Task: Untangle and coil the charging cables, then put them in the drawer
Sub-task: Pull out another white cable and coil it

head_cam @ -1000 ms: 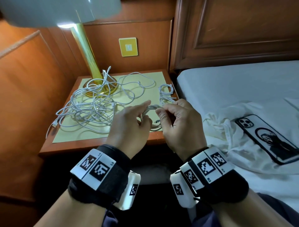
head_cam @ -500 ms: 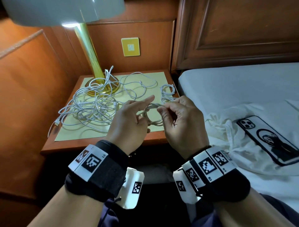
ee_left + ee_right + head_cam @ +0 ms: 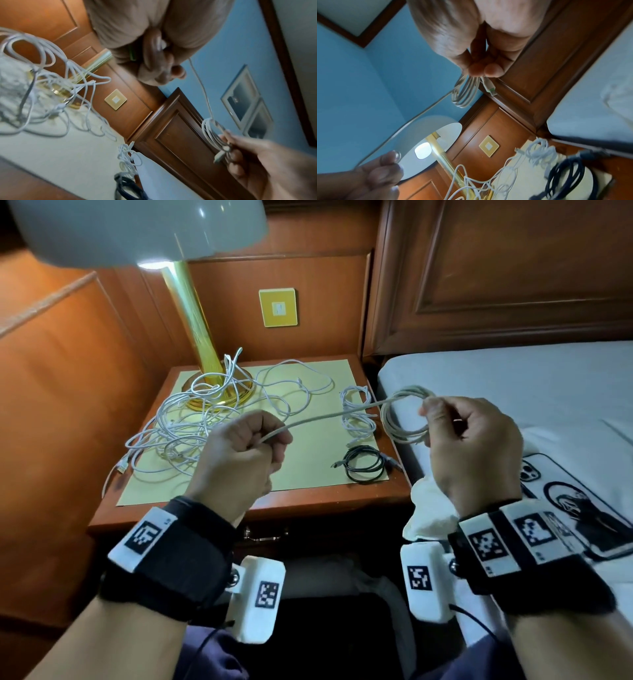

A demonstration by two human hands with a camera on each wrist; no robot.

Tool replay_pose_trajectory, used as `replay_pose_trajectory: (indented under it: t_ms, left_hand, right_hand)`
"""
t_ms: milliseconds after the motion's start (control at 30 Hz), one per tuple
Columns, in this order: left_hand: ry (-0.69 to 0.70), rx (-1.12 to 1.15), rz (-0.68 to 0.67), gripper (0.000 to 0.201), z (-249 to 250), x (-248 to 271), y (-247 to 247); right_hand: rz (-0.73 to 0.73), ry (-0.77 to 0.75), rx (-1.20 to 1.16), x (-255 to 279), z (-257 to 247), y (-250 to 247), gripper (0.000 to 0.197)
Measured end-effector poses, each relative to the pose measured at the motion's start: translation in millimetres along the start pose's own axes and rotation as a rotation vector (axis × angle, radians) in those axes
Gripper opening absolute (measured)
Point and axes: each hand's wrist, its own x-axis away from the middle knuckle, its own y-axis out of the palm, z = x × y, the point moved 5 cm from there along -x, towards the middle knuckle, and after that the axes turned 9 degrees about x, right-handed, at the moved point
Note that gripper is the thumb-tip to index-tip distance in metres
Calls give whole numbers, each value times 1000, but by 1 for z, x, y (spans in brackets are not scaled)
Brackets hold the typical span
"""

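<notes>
White cable end hidden in left hand fist | right hand pinches coil

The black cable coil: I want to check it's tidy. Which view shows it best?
The head view: the black cable coil lies whole and sharp on the nightstand's near right corner, neatly looped. The right wrist view shows it blurred at the lower right; the left wrist view catches only part, cut off by the bottom edge.
</notes>
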Motion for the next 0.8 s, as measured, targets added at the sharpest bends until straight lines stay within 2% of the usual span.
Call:
replay_pose_trajectory:
  t_ms: [33,100,133,233,333,400,500,567,667,800]
  left_hand:
    - [15,28,-25,52,2,4,2]
    - [100,4,-87,23,9,8,7]
    - [133,-16,-119,16,11,9,8]
    - [115,-74,-147,18,8,9,9]
    - [148,-266,-52,24,2,7,7]
    - [167,-382,-10,29,1,8,7]
    - [61,-644,-11,50,-6,7,9]
    - [42,-733,-16,46,-9,7,9]
    - [132,-695,-67,28,-8,8,13]
    - [28,-527,-149,20,-11,12,18]
  right_hand:
    - [-42,54,-40,2,1,2,38]
    - [-90,154,-132,4,2,6,31]
    - [-102,195,-176,5,2,8,29]
    - [-165,326,-364,9,3,16,23]
    - [-227,438,-602,16,1,24,16]
    - [-258,451,-701,19,-2,27,13]
    - [-262,430,-739,21,-5,30,12]
    - [-267,412,-747,22,-8,31,10]
    - [-306,375,-754,26,-14,33,9]
    - [-351,339,-752,31,-22,36,9]
